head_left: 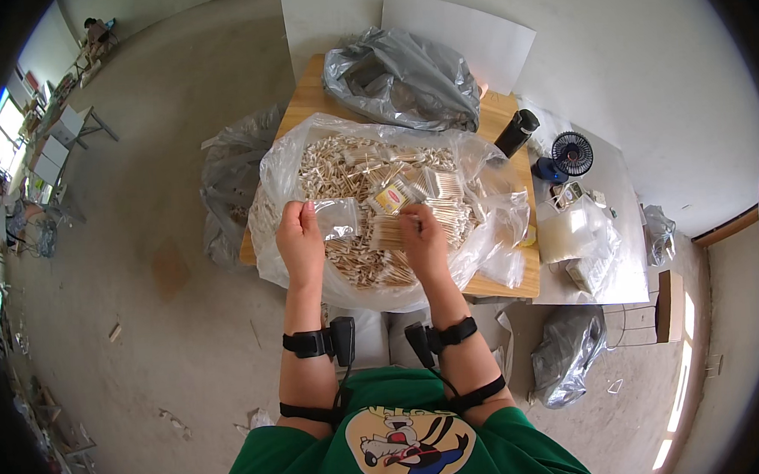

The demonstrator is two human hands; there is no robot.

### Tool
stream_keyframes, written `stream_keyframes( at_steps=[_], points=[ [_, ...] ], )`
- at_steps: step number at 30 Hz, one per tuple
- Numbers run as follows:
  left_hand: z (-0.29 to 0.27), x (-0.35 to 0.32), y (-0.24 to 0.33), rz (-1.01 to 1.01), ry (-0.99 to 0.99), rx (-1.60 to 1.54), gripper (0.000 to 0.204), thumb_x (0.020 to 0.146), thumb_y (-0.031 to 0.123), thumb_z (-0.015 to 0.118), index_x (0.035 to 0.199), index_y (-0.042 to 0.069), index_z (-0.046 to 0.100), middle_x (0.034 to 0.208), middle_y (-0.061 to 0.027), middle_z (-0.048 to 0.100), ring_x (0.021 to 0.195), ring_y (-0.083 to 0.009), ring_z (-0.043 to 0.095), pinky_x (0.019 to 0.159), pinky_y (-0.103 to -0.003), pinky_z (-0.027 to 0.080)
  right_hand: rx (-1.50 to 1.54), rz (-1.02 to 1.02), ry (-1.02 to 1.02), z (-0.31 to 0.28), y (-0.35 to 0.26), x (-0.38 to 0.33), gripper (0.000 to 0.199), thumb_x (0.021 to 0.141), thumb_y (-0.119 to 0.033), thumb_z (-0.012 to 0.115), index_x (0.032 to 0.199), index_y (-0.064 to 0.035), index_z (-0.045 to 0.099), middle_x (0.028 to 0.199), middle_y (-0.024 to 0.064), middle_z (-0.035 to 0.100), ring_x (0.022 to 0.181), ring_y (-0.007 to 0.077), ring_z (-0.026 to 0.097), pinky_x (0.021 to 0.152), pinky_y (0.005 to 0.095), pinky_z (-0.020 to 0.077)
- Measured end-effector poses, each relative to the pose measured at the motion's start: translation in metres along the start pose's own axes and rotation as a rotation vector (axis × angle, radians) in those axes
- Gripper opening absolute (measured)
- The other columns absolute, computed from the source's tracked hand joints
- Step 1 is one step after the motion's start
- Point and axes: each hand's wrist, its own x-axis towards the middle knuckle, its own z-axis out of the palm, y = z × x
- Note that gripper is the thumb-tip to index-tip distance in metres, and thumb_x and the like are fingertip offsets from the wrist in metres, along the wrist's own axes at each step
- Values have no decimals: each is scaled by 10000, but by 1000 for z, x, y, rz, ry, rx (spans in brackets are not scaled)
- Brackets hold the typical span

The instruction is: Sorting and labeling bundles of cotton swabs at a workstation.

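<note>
My left hand (301, 241) is closed, pinching the edge of a small clear plastic bag (337, 219) between thumb and fingers. To its right, my right hand (425, 241) has its fingers curled together over the cotton swabs (341, 166); what they pinch, if anything, is hidden. The loose swabs fill a large clear plastic sack (277, 169), spread wide on the table. Just beyond my right hand, a small packet with a yellow label (389, 197) lies on the pile. Some swabs beside that hand lie side by side in a bundle (447, 184).
The wooden table (519, 279) bears a grey plastic bag (405, 77) at the back and a black bottle (518, 132) at the right. A small fan (572, 152) and clear bags (566, 234) stand on a side surface. Another grey bag (568, 356) lies on the floor.
</note>
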Motion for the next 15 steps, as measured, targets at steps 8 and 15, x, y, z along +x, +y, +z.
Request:
stream_keyframes(
  at_steps=[8, 15],
  points=[
    [-18, 4, 2, -16, 80, -44, 226, 933, 193, 536, 798, 14, 511, 620, -74, 478, 550, -155, 399, 531, -300, 366, -63, -269, -227, 23, -18, 0, 169, 781, -5, 582, 933, -17, 654, 922, 137, 604, 810, 318, 606, 705, 368, 487],
    [-26, 6, 1, -28, 129, -42, 250, 939, 204, 531, 783, 11, 510, 628, -33, 461, 573, -103, 386, 535, -266, 353, -55, -371, -239, 21, -12, 0, 243, 749, 31, 577, 965, -33, 667, 968, 132, 617, 883, 308, 606, 767, 365, 488]
  ],
)
